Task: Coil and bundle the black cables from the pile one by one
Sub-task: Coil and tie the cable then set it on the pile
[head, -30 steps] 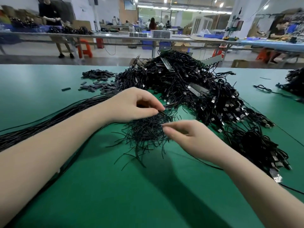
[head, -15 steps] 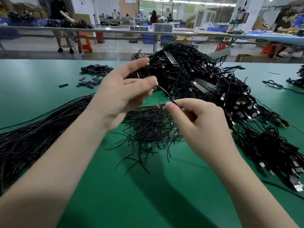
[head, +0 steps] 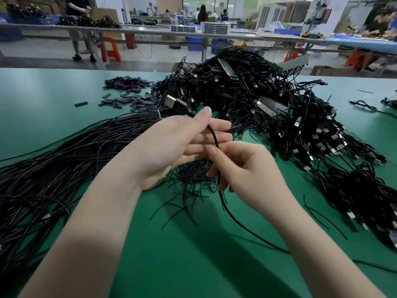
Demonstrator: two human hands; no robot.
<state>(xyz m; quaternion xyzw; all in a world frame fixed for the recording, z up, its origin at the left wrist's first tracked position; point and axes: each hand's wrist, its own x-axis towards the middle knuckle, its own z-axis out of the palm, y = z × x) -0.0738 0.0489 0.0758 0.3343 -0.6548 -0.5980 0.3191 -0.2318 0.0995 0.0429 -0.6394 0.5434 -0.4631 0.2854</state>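
- Head view: left hand [head: 171, 145], fingers straight, pins the cable [head: 214, 143] near its plug [head: 176, 103].
- Right hand [head: 247, 168] pinches it just below; the cable runs downward, trailing over the surface [head: 150, 254].

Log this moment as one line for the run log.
step: coiling start | left hand: holds USB plug end | right hand: pinches cable | pile: behind hands

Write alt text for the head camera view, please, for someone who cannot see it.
Two bare hands hold one black cable above a green table: the left hand pinches it near its USB plug, and the right hand grips it lower down. A large pile of black cables lies behind, and a long bundle of wires at left.
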